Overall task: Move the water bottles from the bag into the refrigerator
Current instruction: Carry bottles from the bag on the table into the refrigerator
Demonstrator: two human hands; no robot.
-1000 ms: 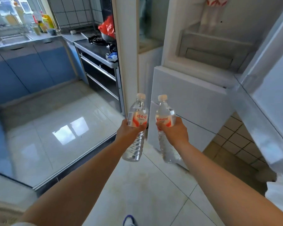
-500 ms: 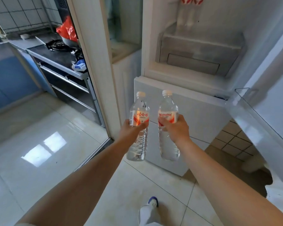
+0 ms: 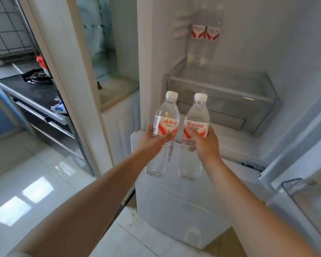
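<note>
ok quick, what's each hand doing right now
Left hand: closed around the left water bottle, held upright.
Right hand: closed around the right water bottle, held upright.

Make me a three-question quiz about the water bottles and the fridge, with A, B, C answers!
1. Where do the two bottles already put away stand?
A. on the fridge shelf
B. on the stove
C. on the floor

2. What colour are the held bottles' caps?
A. blue
B. white
C. green

3. What is the fridge door like?
A. closed
B. open
C. missing

Answers: 1 A, they stand above the clear drawer. 2 B, the left hand and right hand each hold a white-capped bottle. 3 B, the inside shows.
</note>
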